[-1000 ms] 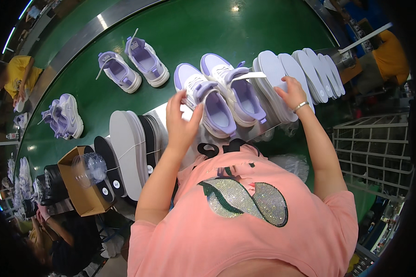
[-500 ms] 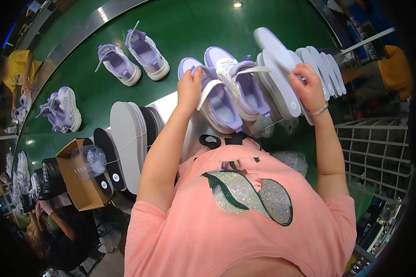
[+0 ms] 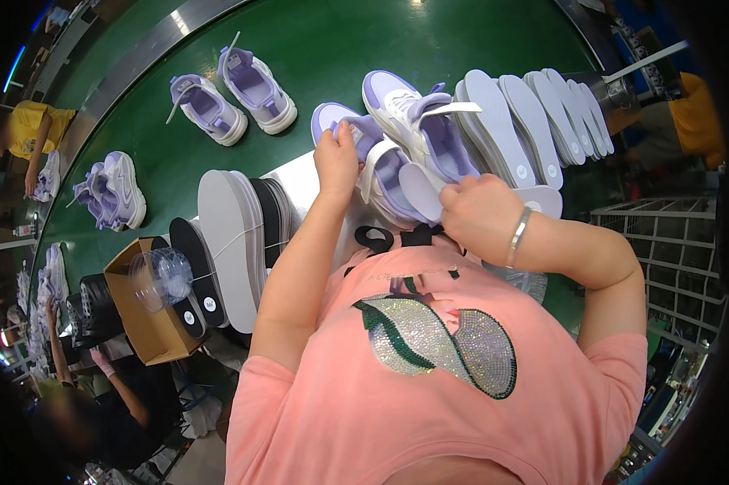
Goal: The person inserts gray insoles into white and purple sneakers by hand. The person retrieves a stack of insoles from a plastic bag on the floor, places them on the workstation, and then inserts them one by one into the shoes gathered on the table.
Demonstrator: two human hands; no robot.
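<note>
Right hand (image 3: 479,212) pinches a thin, pale-grey insole (image 3: 418,194) at the mouth of the lavender-and-white sneaker (image 3: 390,171), twelve o'clock! Left hand (image 3: 337,162), eleven o'clock, grips its upper; if the white strap (image 3: 367,179) snags the tip, it could buckle.

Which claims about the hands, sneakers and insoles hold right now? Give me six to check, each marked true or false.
1. The right hand holds a pale insole. True.
2. The left hand is clear of the sneakers. False: it is on the left sneaker of the nearest pair.
3. The tabletop is green. True.
4. The cardboard box stands to the right of both hands. False: it stands to their left.
5. Black insoles are beside the cardboard box. True.
6. Both hands wear gloves. False: both are bare.
</note>
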